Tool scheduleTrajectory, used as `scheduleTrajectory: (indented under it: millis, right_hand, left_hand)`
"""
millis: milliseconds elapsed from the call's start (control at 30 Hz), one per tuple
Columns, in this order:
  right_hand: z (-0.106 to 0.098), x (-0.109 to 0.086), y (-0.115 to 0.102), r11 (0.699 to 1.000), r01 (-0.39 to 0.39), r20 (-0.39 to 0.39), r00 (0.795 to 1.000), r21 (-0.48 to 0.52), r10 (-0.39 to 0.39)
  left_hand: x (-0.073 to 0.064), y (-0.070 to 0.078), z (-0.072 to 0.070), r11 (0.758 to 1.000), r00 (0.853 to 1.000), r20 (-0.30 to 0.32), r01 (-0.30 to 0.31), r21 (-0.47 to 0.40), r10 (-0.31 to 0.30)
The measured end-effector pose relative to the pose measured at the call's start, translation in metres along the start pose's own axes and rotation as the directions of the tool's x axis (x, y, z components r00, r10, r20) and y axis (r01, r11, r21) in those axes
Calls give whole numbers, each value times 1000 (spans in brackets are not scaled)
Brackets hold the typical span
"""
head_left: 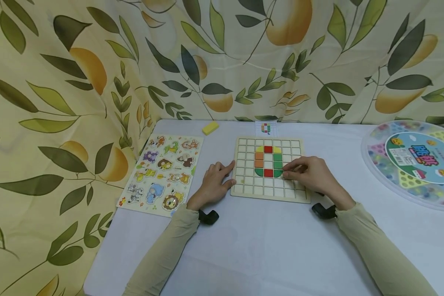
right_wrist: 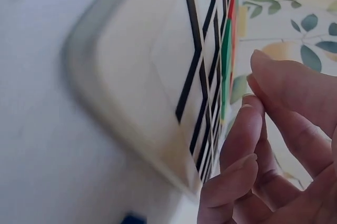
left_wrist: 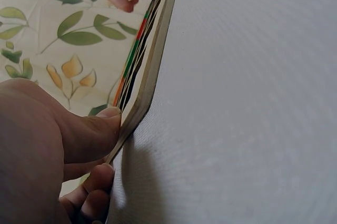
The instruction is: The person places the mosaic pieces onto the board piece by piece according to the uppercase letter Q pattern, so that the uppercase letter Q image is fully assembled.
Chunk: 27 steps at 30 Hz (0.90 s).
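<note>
A wooden grid board [head_left: 244, 189] lies on the white table, with red, yellow, orange and green tiles [head_left: 268, 172] forming a ring in its squares. My left hand [head_left: 215, 183] rests at the board's left edge, thumb and forefinger spread along it. In the left wrist view the thumb presses that edge. Over the board's right part, my right hand [head_left: 311, 174] has its bent fingertips beside the green corner tile [head_left: 277, 173] at the ring's lower right. The right wrist view shows thumb and fingers close together, with no tile visible between them.
Behind the board lies a small card [head_left: 265, 128] printed with a coloured ring. An animal puzzle board [head_left: 133, 201] is on the left, near a yellow block [head_left: 210, 128]. A round lidded box [head_left: 422, 160] sits at right. Something blue [right_wrist: 134, 218] lies beside the board.
</note>
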State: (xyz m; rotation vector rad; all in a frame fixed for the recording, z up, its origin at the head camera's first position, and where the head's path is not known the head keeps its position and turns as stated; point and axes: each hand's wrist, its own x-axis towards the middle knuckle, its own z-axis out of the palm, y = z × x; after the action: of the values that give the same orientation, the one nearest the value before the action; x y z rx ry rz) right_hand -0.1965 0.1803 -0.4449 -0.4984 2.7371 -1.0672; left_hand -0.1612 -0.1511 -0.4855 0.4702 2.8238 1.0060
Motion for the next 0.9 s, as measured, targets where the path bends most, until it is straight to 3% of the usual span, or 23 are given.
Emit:
scheduleTrajectory:
  millis: [500, 900]
  right_hand:
    - [-19, -35, 19, 996, -86, 4, 996, -35, 86]
    - [-29, -58, 35, 991, -92, 8, 996, -102, 93]
  left_hand:
    - [0, 2, 0, 1000, 1000, -7, 5, 6, -5]
    - [-2, 3, 0, 1000, 1000, -5, 12, -4, -12]
